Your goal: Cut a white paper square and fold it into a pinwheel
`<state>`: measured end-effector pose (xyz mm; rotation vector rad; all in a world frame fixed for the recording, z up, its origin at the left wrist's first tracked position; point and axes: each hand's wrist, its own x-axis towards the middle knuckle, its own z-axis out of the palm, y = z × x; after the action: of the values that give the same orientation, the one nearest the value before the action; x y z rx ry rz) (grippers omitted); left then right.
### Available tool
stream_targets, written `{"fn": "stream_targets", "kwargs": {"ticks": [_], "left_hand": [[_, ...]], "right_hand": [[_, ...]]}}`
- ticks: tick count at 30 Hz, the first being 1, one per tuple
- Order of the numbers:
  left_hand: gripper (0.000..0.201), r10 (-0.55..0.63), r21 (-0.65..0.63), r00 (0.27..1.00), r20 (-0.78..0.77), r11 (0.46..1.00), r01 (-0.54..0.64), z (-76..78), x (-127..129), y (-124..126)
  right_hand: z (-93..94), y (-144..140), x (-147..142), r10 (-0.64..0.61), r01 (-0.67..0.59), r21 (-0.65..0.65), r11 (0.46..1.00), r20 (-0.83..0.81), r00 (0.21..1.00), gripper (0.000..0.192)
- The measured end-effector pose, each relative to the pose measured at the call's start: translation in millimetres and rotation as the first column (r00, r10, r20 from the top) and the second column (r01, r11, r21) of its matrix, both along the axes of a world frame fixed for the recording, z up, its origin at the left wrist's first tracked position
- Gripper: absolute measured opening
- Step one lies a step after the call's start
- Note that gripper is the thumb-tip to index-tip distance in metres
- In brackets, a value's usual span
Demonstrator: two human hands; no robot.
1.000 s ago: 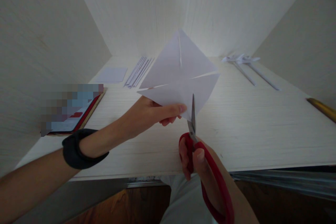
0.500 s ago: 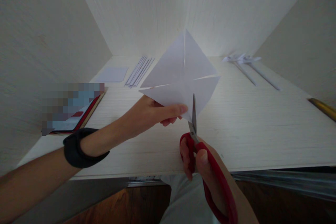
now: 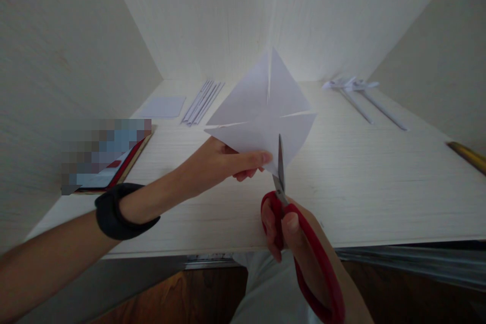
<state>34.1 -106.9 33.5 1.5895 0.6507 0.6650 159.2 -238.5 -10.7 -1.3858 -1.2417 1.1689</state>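
Note:
A white square sheet of paper (image 3: 250,96), turned like a diamond, is pinched in my left hand (image 3: 228,162) near its lower corner, thumb on top. Slits run inward from its left, top and right corners. Red-handled scissors (image 3: 280,195) are in my right hand (image 3: 294,235), with thumb and fingers through the loops. One blade lies over the paper's lower corner, to the right of my left thumb; the other blade is partly hidden behind the sheet. My left fingers are mostly covered by the paper.
On the white table (image 3: 379,182) lie several thin paper rolls (image 3: 203,103) and a flat white sheet (image 3: 163,107). Two paper pinwheels on sticks (image 3: 357,104) rest at the back right. A device in a red-edged case (image 3: 114,162) stands left, and a gold-coloured object (image 3: 467,157) is at the right edge.
The paper has tilted slightly, its top corner a little lower and the top slit wider. Both hands and the scissors have hardly moved.

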Motion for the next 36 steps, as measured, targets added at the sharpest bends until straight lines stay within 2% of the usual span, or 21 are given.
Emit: {"fn": "stream_targets", "kwargs": {"ticks": [11,25,36], "left_hand": [[0.028,0.009,-0.013,1.0,0.006,1.0,-0.009,4.8,-0.4,-2.9],[0.027,-0.005,0.003,1.0,0.021,1.0,0.005,1.0,-1.3,0.3],[0.027,0.005,0.037,0.999,-0.043,0.999,-0.003,2.3,-1.6,-0.7]], "right_hand": [[-1.5,2.3,-0.7,-0.013,0.013,0.008,1.0,-0.005,1.0,0.058],[-1.6,2.4,-1.6,-0.028,0.028,-0.004,1.0,0.018,0.999,0.058],[-3.1,5.2,0.1,-0.003,0.003,-0.007,1.0,-0.023,1.0,0.06]]}}
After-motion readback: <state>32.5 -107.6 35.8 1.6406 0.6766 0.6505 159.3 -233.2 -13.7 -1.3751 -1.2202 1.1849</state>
